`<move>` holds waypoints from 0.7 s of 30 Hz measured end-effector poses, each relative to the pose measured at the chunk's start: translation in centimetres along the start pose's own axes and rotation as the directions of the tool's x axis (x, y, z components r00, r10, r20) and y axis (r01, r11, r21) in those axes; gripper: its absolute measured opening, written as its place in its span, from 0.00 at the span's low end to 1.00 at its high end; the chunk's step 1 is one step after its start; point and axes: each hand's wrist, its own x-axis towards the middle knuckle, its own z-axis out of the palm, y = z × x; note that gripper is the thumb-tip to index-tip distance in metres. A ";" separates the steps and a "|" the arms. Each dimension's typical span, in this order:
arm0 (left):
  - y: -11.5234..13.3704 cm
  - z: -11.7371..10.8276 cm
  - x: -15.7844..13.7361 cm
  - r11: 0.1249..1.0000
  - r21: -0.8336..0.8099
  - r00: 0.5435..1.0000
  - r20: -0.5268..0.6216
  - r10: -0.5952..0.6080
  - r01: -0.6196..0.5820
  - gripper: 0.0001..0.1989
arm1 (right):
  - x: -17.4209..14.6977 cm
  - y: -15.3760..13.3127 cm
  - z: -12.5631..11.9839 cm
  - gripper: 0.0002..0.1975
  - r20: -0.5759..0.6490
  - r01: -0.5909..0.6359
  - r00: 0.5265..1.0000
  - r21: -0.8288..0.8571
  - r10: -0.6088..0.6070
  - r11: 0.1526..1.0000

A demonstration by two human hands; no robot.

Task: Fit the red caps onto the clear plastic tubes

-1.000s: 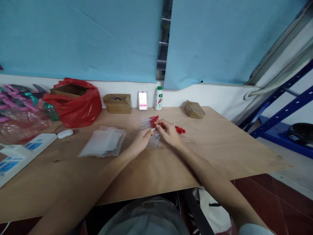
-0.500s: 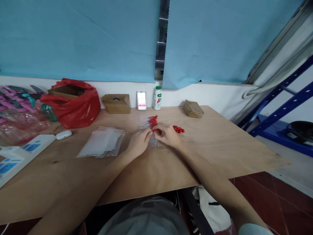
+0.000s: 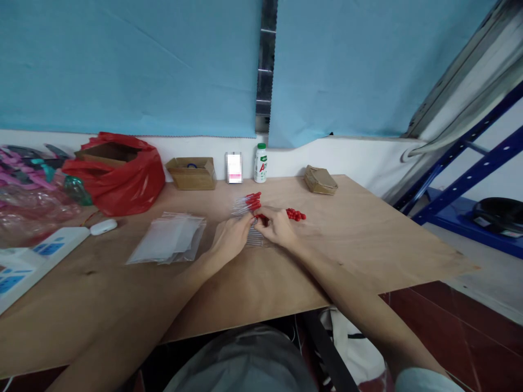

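My left hand [image 3: 232, 237] and my right hand [image 3: 278, 226] meet over the middle of the table, fingertips pinched close together. Between them a bit of a slim red-handled tool shows; its kind is too small to make out, and my fingers hide most of it. Beneath and just in front of my hands lies a row of thin metal shafts [image 3: 255, 238]. Several red rounded handle ends [image 3: 296, 215] stick out to the right of my right hand. Just beyond my fingers rests a bunch of red-handled tools [image 3: 254, 201], their thin shafts pointing left.
Clear plastic bags [image 3: 169, 238] lie left of my hands. Along the wall stand a red bag [image 3: 122, 185], an open cardboard box [image 3: 191, 175], a phone [image 3: 234, 167], a white bottle [image 3: 260, 164] and a small carton [image 3: 320, 181]. A power strip [image 3: 49, 256] sits at left.
The whole view has shifted slightly left. The red handle between my fingertips shows less than before; my hands stay together over the same spot.
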 end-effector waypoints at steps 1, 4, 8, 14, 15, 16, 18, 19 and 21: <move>0.1 -0.1 0.0 1.000 -0.007 1.000 0.010 0.010 -0.010 0.17 | 0.0 0.0 -0.1 0.09 -0.007 0.006 1.000 0.001 -0.006 1.000; 0.4 -0.3 -0.1 1.000 -0.003 0.999 0.023 0.023 -0.023 0.19 | 0.0 0.0 -0.5 0.10 -0.015 0.048 0.999 0.020 -0.048 0.999; 0.1 -0.3 -0.1 0.998 -0.066 1.000 0.018 -0.010 0.011 0.18 | 0.1 -0.1 -1.3 0.16 0.085 0.056 0.994 0.101 -0.065 0.993; -0.6 0.2 0.1 0.971 -0.239 1.000 -0.002 0.021 -0.020 0.17 | 0.1 0.3 -1.2 0.12 0.087 0.166 0.981 0.087 -0.174 0.982; -0.6 0.2 0.1 0.969 -0.246 1.000 -0.009 0.025 -0.026 0.18 | 0.0 0.3 -1.1 0.10 0.071 0.166 0.983 0.070 -0.170 0.984; -0.6 0.2 0.1 0.968 -0.248 1.000 -0.017 0.025 -0.028 0.18 | 0.0 0.3 -1.0 0.09 0.059 0.161 0.985 0.051 -0.164 0.986; -0.4 0.2 0.2 0.970 -0.240 0.999 -0.031 0.024 -0.031 0.18 | 0.0 0.3 -0.8 0.08 0.053 0.153 0.987 0.015 -0.153 0.988; -0.3 0.2 0.2 0.972 -0.233 0.999 -0.033 0.024 -0.031 0.18 | 0.0 0.2 -0.8 0.08 0.052 0.148 0.988 0.000 -0.148 0.989; 0.0 0.2 0.2 0.975 -0.221 0.999 -0.025 0.021 -0.026 0.18 | 0.0 0.0 -0.7 0.08 0.047 0.140 0.989 -0.024 -0.138 0.990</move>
